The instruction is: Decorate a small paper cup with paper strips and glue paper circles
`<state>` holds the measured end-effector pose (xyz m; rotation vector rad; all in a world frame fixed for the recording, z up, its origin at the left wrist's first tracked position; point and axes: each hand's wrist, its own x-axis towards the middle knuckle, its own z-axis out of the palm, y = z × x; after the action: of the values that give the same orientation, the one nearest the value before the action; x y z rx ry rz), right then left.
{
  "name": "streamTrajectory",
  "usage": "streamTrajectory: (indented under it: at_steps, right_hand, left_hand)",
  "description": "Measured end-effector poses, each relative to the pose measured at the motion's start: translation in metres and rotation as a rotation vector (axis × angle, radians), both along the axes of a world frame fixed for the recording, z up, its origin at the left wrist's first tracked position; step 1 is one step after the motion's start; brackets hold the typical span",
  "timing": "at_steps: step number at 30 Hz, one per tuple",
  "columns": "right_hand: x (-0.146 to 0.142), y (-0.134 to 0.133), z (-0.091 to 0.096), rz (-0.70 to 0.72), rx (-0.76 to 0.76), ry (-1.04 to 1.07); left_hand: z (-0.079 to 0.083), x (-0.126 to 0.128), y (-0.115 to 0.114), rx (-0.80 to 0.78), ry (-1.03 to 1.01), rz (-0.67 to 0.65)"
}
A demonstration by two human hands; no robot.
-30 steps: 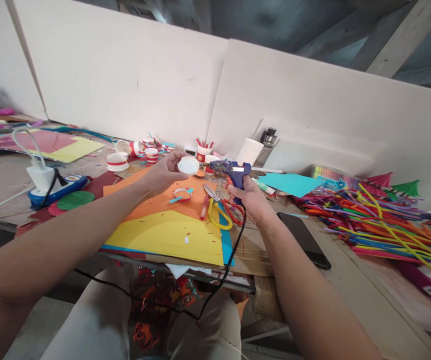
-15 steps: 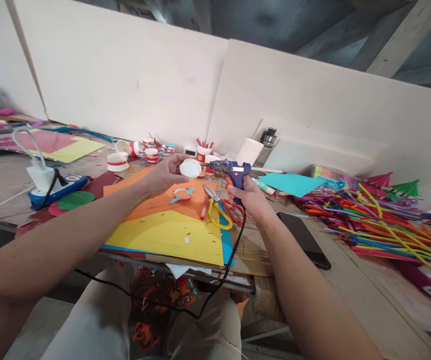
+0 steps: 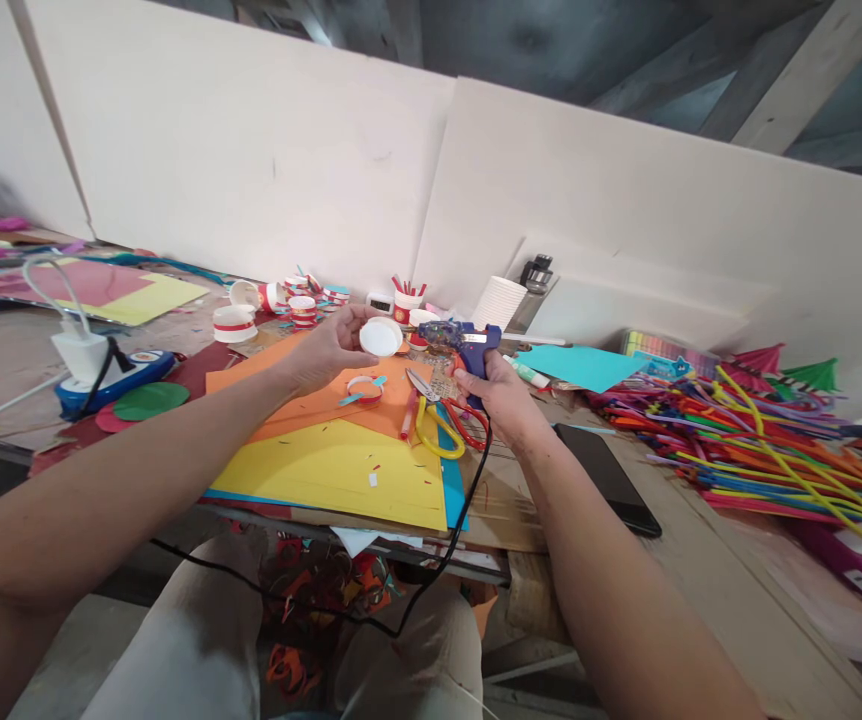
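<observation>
- So, a pretty cluttered worktable (image 3: 3, 365) here, with an orange sheet (image 3: 307, 415) and a yellow sheet (image 3: 341, 480) spread in the middle.
- A big heap of pipe cleaners (image 3: 761, 450) is piled over on the right.
- The hands are well apart: the hot glue gun's handle is wrapped by the right hand (image 3: 504, 398), and a cup piece is pinched by the left hand (image 3: 333, 350).
- The hot glue gun (image 3: 482, 347) is held above the table, barrel roughly level, long axis running sideways. Its nozzle is pointed left, right beside the cup piece; whether they touch can't be told. The handle is angled down into the palm, with a black cord (image 3: 399, 634) hanging below.
- A leaning stack of white paper cups (image 3: 500, 303) is parked behind the gun, all nested together.
- Markers are lined up in a clear case (image 3: 660, 355) near the wall.
- Scissors (image 3: 429, 397) have been left under the gun, blades aimed away and a bit left.
- Thin red sticks are stood up in a small red-and-white paper cup (image 3: 408, 305).
- The shallow white cup piece (image 3: 381, 338) is held over the orange sheet, its round face tipped toward the camera.
- A little paper ring (image 3: 363, 399) with turquoise tabs is laid on the orange sheet.
</observation>
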<state>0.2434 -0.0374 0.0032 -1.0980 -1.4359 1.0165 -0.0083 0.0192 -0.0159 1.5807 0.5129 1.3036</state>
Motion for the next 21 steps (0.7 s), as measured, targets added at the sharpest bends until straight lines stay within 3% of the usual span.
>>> streamTrajectory:
  at_steps: [9, 21]
  right_hand:
    - [0.002, 0.001, -0.002, 0.001, -0.01, 0.001]
    - [-0.004, -0.003, 0.002, 0.02, 0.012, 0.035]
  left_hand:
    - [0.001, 0.0, -0.004, -0.017, 0.028, -0.002]
    - [0.002, 0.005, -0.009, 0.15, 0.086, -0.011]
